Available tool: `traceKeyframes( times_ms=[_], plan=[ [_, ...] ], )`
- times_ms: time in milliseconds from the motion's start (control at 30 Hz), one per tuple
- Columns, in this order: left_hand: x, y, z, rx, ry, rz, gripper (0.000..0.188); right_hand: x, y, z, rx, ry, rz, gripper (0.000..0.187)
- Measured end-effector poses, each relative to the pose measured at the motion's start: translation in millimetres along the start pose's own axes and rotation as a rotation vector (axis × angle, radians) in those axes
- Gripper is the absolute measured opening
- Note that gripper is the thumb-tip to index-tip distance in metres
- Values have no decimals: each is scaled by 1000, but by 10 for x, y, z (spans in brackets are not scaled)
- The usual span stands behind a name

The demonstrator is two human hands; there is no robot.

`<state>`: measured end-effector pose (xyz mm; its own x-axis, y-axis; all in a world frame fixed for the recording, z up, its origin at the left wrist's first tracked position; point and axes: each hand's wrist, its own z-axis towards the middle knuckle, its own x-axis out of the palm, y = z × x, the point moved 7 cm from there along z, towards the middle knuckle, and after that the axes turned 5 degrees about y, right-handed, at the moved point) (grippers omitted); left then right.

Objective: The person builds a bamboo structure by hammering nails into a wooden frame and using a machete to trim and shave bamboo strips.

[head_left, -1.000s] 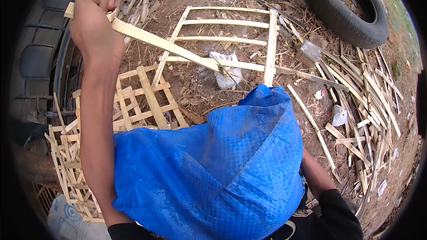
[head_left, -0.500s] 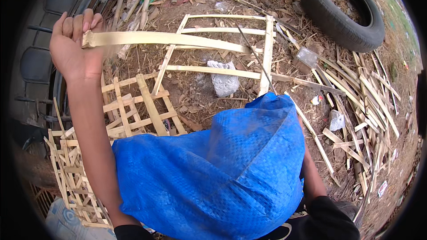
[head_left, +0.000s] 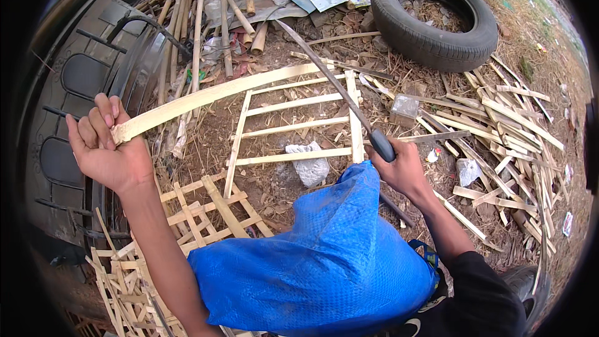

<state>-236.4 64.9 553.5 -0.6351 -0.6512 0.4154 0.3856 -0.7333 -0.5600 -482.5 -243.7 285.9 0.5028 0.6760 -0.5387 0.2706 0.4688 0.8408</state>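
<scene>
My left hand (head_left: 112,146) is raised at the left, its fingers closed on the near end of a long pale bamboo strip (head_left: 212,95). The strip bows up to the right, and its far end comes close to the blade of a long knife (head_left: 334,78). My right hand (head_left: 404,165) is wrapped round the knife's dark handle, the blade pointing up and left. A blue woven plastic sheet (head_left: 299,274) covers my lap. Beyond it, on the ground, lies a ladder-like bamboo frame (head_left: 355,122), with a whitish stone (head_left: 309,165) beside its lowest rung.
A black tyre (head_left: 387,31) lies at the far right. Loose bamboo strips (head_left: 524,131) are heaped on the right, near a clear block (head_left: 405,107). Bamboo lattice (head_left: 218,206) is at the left below my hand. Dark metal seating (head_left: 87,75) and bamboo poles (head_left: 199,31) stand farther left.
My right hand, hidden behind the blue sheet before, now shows with the knife, its blade raised. My left hand is lower in view, and the strip now slopes upward to the right.
</scene>
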Motion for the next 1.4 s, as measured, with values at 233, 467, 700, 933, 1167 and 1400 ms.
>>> traceKeyframes(
  times_ms=[233,467,700,933,1167,1400],
  plan=[
    [344,-137,215,-13,158,-21,51,124,46,-54,-19,1,48,30],
    [138,77,-49,-61,-81,97,51,127,-263,-227,165,-23,92,40],
    [-55,-10,-94,-116,-112,176,52,472,-637,-416,368,333,906,38],
    [-525,-129,-175,-133,-281,360,47,668,-685,-554,303,800,1932,36],
    [-399,387,-357,-258,-206,296,52,-181,-1281,-60,429,30,210,49],
    [-440,458,-531,-276,-190,412,52,-126,-1940,955,436,-276,-519,70]
  ],
)
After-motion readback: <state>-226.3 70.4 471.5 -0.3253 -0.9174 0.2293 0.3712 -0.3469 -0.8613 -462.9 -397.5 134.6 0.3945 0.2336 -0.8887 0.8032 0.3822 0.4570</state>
